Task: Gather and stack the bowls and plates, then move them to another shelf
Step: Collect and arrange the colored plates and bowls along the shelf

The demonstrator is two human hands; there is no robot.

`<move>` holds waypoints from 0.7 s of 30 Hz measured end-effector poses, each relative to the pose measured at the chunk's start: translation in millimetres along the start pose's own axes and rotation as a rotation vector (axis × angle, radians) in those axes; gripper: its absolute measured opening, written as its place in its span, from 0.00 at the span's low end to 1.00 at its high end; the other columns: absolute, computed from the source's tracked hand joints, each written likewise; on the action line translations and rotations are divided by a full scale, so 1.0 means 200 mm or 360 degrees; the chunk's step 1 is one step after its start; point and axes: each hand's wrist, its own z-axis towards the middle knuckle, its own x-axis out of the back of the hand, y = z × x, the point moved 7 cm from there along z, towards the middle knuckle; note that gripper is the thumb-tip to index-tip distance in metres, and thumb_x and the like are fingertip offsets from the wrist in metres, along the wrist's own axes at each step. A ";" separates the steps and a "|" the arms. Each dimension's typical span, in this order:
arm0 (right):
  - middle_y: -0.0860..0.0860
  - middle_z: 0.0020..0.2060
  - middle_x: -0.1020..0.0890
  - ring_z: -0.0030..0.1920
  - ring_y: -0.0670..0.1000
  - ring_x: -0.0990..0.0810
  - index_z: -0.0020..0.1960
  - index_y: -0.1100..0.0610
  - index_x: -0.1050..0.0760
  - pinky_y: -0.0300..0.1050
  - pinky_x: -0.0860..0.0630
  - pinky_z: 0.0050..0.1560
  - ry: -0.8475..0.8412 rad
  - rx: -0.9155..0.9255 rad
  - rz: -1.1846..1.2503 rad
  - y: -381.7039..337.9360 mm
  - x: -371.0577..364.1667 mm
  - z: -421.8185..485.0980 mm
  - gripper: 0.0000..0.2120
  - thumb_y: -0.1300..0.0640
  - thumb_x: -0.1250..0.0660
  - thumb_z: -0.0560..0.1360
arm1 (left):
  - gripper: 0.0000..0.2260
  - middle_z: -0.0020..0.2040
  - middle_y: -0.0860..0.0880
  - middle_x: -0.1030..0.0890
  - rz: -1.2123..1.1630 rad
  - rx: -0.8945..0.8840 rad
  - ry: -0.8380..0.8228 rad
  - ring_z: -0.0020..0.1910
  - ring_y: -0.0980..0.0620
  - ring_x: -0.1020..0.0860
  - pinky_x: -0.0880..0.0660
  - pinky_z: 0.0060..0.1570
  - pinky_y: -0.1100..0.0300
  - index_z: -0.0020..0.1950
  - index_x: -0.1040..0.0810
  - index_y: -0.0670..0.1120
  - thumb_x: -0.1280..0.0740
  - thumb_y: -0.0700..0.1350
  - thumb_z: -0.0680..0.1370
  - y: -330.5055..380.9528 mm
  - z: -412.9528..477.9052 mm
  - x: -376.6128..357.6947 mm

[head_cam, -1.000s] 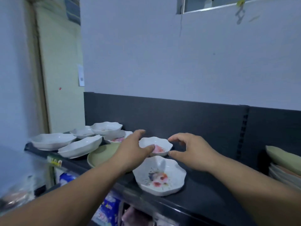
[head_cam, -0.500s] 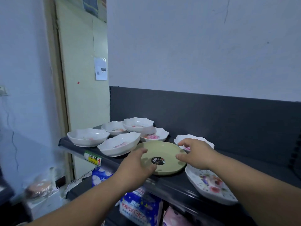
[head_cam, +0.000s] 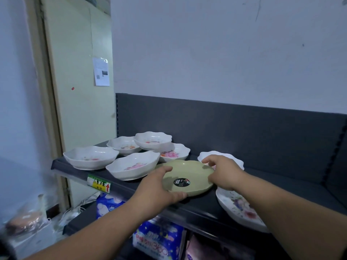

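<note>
We see a dark shelf (head_cam: 281, 182) bearing white scalloped bowls (head_cam: 133, 166) (flowers inside), a green plate (head_cam: 189, 171) and a floral plate (head_cam: 240, 207) near its edge

I see bowl cluster (head_cam: 134, 166) crowding left and rear of green plate (head_cam: 191, 170); floral plate (head_cam: 242, 211) blocks right front; shelf (head_cam: 293, 184) farther right open, back panel (head_cam: 244, 128) walls rear.

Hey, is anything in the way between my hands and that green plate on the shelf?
Nothing visible does. The left hand grips the green plate at its near left rim, and the right hand holds its right rim. White bowls sit close on its left and behind it.
</note>
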 end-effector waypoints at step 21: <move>0.48 0.62 0.24 0.50 0.50 0.23 0.63 0.47 0.24 0.48 0.18 0.47 0.0424 -0.0052 0.0329 0.10 0.37 -0.23 0.23 0.68 0.38 0.73 | 0.36 0.69 0.53 0.31 -0.0011 -0.0340 0.0153 0.67 0.56 0.32 0.36 0.61 0.65 0.71 0.33 0.54 0.22 0.53 0.66 0.30 0.02 -0.07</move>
